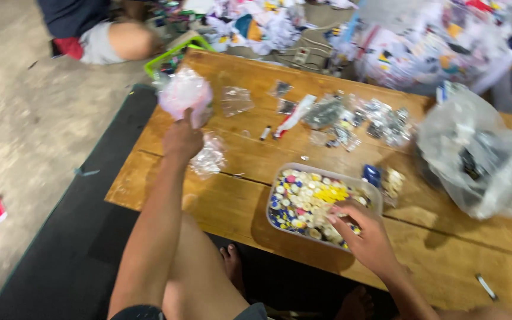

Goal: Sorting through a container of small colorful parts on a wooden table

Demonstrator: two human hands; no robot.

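Note:
My left hand (pixel 181 138) is raised over the left part of the wooden table (pixel 244 207) and grips a crumpled pinkish clear plastic bag (pixel 185 92). Just right of that hand lies another small clear bag (pixel 208 157). My right hand (pixel 364 232) reaches into a clear plastic tub (pixel 280 175) full of small round caps in white, yellow, blue and pink; its fingers are curled among the caps, and what they pinch is blurred.
Several small clear packets (pixel 351 121) lie across the back of the table. A large clear bag with dark contents (pixel 481 160) sits at the right. Another person's legs (pixel 111 38) are at the top left. A black mat (pixel 84 237) lies under the table.

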